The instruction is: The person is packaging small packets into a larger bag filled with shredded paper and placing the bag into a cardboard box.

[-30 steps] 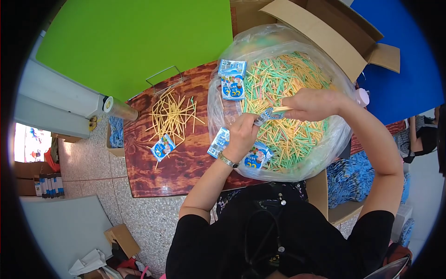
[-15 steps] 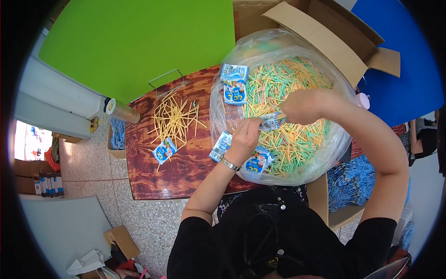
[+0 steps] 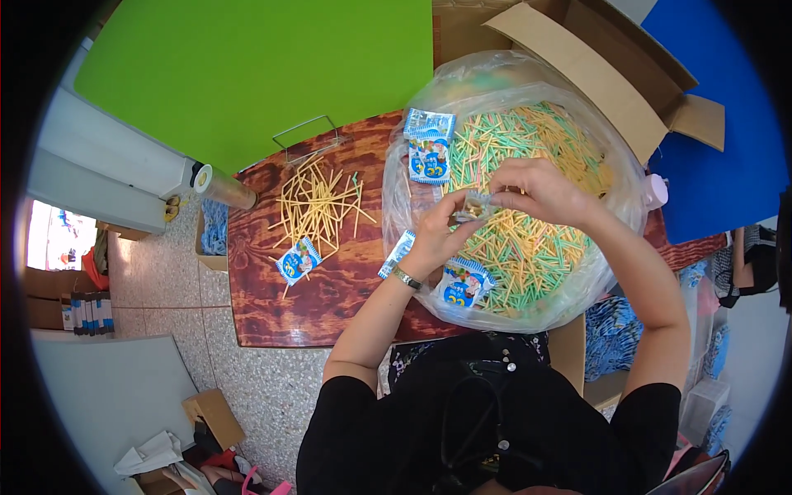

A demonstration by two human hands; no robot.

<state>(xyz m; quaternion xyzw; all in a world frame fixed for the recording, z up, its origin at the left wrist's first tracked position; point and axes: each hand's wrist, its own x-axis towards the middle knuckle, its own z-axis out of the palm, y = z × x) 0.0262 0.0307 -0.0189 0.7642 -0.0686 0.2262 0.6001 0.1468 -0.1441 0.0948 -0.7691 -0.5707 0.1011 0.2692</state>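
Note:
A small packet (image 3: 473,207) is held over the near-left part of a big clear plastic bag (image 3: 612,264). Its mouth faces up, and short pale pieces show inside. My left hand (image 3: 435,237), a metal band at its wrist, is closed round the packet's left side. The bent fingers of my right hand (image 3: 538,191) pinch its right rim. Beneath both hands, the bag is filled with thin sticks (image 3: 535,268) in yellow, green and pink. Blue-and-white packets (image 3: 429,158) lie at the bag's left side, and another such packet (image 3: 464,283) lies just below my left hand.
A pile of long yellow sticks (image 3: 318,206) lies on the red-brown table (image 3: 280,318), with a blue packet (image 3: 299,261) at its near edge. A cardboard box (image 3: 577,70) stands behind the bag. Many blue packets (image 3: 610,330) fill a box at lower right.
My right hand has come down from above the sticks to the packet's rim. The packet is tipped more upright, its mouth now showing. The view has shifted slightly.

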